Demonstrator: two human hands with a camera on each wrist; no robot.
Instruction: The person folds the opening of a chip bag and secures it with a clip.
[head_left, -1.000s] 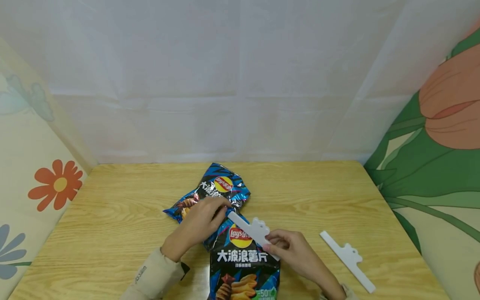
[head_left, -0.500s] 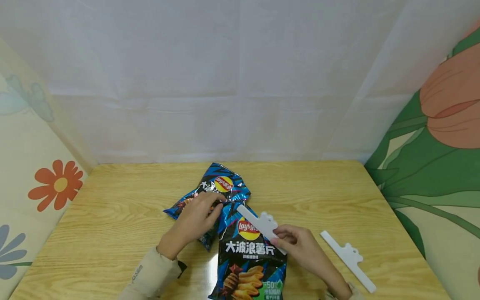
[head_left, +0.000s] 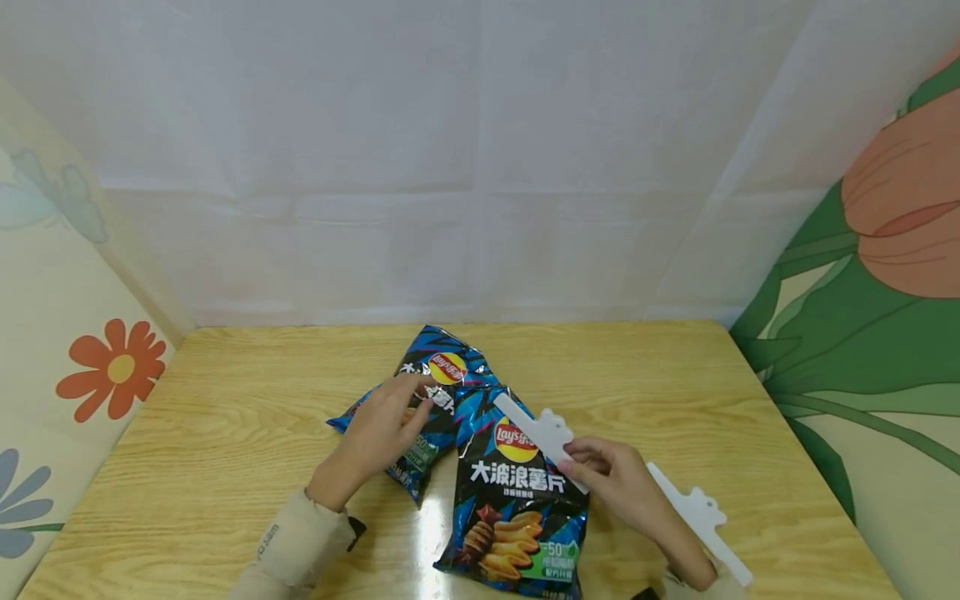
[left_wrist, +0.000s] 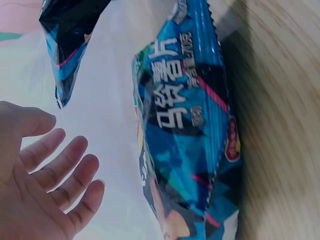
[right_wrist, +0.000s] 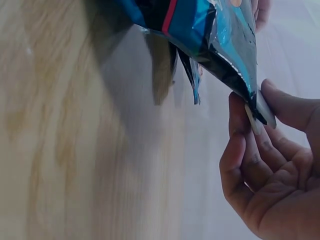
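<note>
A blue and black potato chip bag (head_left: 521,521) is at the front middle in the head view. Near its top, a white sealing clip (head_left: 553,435) lies slantwise across it. My right hand (head_left: 618,487) pinches the clip's lower right end. From the right wrist, the clip's two bars (right_wrist: 266,109) stand on either side of the bag's corner. My left hand (head_left: 382,429) hovers over a second chip bag (head_left: 447,367), which sits behind and to the left. Its fingers (left_wrist: 75,172) are loosely bent, hold nothing, and are apart from the bag in the left wrist view.
Another white clip (head_left: 697,517) lies on the wooden table (head_left: 225,417), partly behind my right forearm. A white cloth (head_left: 480,167) hangs at the table's back edge. Patterned panels (head_left: 885,350) flank both sides.
My right hand has moved up and right with the clip and the front bag. My left hand has drawn away to the left, uncovering more of the rear bag.
</note>
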